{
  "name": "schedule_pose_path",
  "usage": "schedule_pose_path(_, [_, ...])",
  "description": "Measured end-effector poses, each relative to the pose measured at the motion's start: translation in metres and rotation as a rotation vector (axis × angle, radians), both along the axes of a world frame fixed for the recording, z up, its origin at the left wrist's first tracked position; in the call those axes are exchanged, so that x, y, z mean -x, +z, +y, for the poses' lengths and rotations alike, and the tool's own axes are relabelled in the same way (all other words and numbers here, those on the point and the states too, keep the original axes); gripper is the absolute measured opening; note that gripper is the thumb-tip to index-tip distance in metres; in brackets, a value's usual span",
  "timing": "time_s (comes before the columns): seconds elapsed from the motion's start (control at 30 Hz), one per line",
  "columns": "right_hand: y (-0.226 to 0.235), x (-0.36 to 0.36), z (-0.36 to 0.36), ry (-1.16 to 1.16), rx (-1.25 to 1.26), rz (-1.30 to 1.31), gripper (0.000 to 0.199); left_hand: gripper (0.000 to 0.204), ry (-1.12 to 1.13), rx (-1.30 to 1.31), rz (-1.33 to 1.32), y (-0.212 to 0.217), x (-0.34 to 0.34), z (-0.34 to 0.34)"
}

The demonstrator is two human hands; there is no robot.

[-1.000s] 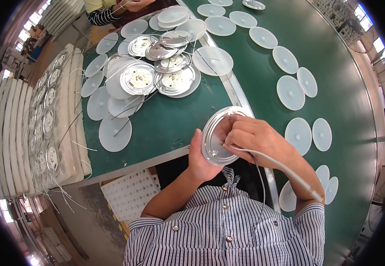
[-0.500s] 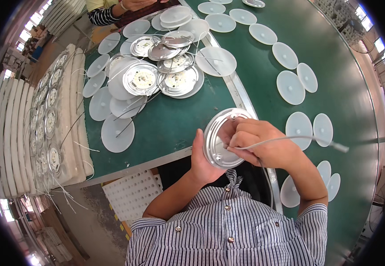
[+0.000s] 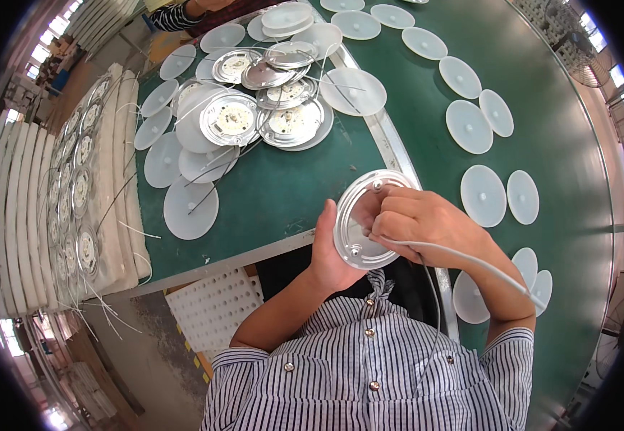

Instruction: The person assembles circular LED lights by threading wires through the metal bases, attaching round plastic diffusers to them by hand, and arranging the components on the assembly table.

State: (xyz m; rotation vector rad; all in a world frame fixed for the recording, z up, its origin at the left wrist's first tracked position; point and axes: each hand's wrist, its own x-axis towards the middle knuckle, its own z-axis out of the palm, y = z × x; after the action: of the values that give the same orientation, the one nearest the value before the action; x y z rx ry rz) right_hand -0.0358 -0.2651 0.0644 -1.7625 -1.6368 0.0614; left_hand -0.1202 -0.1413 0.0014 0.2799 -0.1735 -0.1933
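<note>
My left hand (image 3: 325, 253) grips a round silver metal lamp base (image 3: 346, 226) by its rim, thumb up along the left side. The base is tilted, its shiny inside facing up and right. At its middle, the closed fingers of my right hand (image 3: 430, 224) pinch a pale cable (image 3: 474, 261) that comes out under them and runs down along my right forearm. A thinner wire (image 3: 438, 309) hangs below that hand against the shirt. My right fingertips hide the spot where the cable meets the base.
Silver lamp bases with LED boards (image 3: 229, 120) and frosted discs (image 3: 191, 208) pile up on the green table (image 3: 283, 197). A metal rail (image 3: 391, 144) borders a green belt-like surface with more discs (image 3: 469, 127). Wired lamps on white foam (image 3: 85, 251) stand left. A person's sleeve (image 3: 172, 17) shows across.
The cable's free end has swung down from over the green surface to beside my right forearm. Both hands keep hold. Discs at the right appear slightly farther off.
</note>
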Motion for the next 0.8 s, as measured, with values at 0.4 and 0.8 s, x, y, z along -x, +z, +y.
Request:
schedule_pose_path(0.4, [-0.012, 0.008, 0.007, -0.214, -0.127, 0.093, 0.016, 0.076, 0.158, -0.219, 0.076, 0.002, -0.002, 0.001])
schedule_pose_path(0.8, [-0.017, 0.010, 0.010, -0.299, -0.122, 0.122, 0.020, 0.076, 0.141, -0.149, 0.091, -0.001, -0.008, 0.002])
